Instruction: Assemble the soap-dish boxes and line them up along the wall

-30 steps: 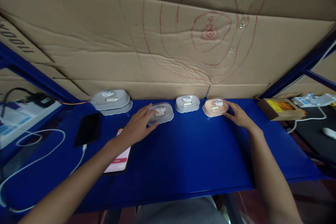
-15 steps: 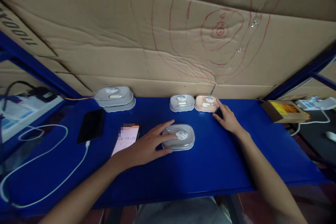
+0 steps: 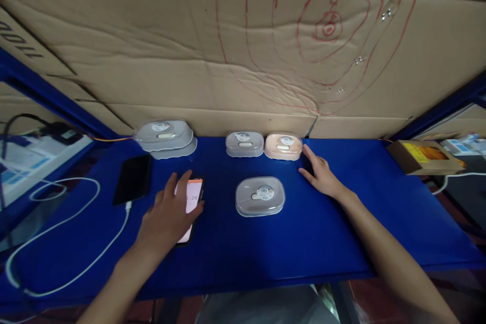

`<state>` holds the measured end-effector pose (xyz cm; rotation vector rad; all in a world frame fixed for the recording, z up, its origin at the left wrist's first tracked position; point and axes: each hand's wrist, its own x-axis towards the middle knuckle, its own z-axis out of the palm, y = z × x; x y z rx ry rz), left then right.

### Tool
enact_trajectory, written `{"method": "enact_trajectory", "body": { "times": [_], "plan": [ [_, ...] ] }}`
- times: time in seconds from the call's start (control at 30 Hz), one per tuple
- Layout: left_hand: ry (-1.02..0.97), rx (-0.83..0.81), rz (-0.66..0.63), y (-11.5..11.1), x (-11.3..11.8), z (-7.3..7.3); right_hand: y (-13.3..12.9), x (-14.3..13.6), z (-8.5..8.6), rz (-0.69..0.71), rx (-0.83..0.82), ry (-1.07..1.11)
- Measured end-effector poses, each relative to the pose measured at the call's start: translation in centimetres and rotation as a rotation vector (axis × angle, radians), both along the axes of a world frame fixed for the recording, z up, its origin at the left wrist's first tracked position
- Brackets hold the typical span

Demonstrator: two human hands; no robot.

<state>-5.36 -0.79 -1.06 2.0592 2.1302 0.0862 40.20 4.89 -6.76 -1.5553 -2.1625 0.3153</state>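
Fingers spread, my left hand (image 3: 167, 211) is over a phone (image 3: 195, 206) with a lit screen, covering much of it; whether it touches the glass I cannot tell. My right hand (image 3: 320, 173) has its fingers stretched out, the index fingertip at the right side of a peach oval plastic box (image 3: 283, 147). Against that box's left side stands a grey box (image 3: 244, 144) of the same kind. Another grey box (image 3: 260, 197) with a clear cover and a round label lies between my hands. Stacked grey boxes (image 3: 165, 135) stand at the back left.
Left of the lit phone, a dark phone (image 3: 132, 179) lies on the blue table (image 3: 304, 253), a white cable (image 3: 112, 250) plugged into it. A cardboard wall (image 3: 170, 76) rises behind. At the right edge is an open-windowed cardboard carton (image 3: 427, 157).
My left hand has left the grey box in the middle and moved left over the lit phone. The peach box and the grey box beside it sit further left in view; the camera has also shifted.
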Motion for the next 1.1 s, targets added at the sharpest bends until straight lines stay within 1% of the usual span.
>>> {"method": "enact_trajectory", "body": {
  "times": [0.1,0.23,0.3,0.37,0.47,0.53,0.6,0.63,0.7,0.77,0.8,0.93,1.03,1.1],
  "plan": [
    [0.003,0.038,-0.001,1.0,0.1,-0.1,-0.8,-1.1,1.3,-0.009,0.039,0.008],
    [0.020,0.075,-0.019,1.9,1.0,0.2,-2.6,-3.5,3.5,0.044,0.122,0.020],
    [0.049,0.112,-0.051,2.1,1.7,0.3,-3.2,-4.6,4.1,0.045,0.138,0.008],
    [0.064,0.203,-0.119,2.2,2.3,0.4,-3.6,-5.2,4.2,0.026,0.122,0.001],
    [-0.024,0.315,-0.238,2.4,3.1,0.5,-3.3,-5.3,3.7,-0.011,0.082,0.017],
    [-0.094,0.325,-0.286,2.8,3.5,0.8,-2.8,-5.4,3.3,-0.050,0.089,0.037],
    [-0.117,0.329,-0.336,3.4,4.0,1.4,-2.1,-5.5,2.9,-0.071,0.119,0.040],
    [-0.115,0.334,-0.377,3.8,4.4,1.8,-1.8,-5.6,2.7,-0.065,0.133,0.033],
    [-0.102,0.339,-0.514,4.8,5.4,2.5,-1.3,-5.7,2.1,-0.034,0.143,0.022],
    [-0.073,0.333,-0.661,6.0,6.7,3.1,-0.9,-5.6,1.4,-0.019,0.129,0.051],
    [-0.067,0.339,-0.698,6.8,7.4,3.2,-0.8,-5.5,1.0,-0.026,0.116,0.078],
    [-0.125,0.300,-0.793,10.5,10.1,3.1,-0.5,-4.7,-0.2,-0.078,0.079,0.170],
    [-0.189,0.290,-0.834,13.1,12.1,2.7,-0.3,-4.4,-0.4,-0.069,0.071,0.180],
    [-0.212,0.282,-0.873,14.0,13.3,2.4,-0.1,-4.4,-0.3,-0.060,0.070,0.175]
  ]
}}
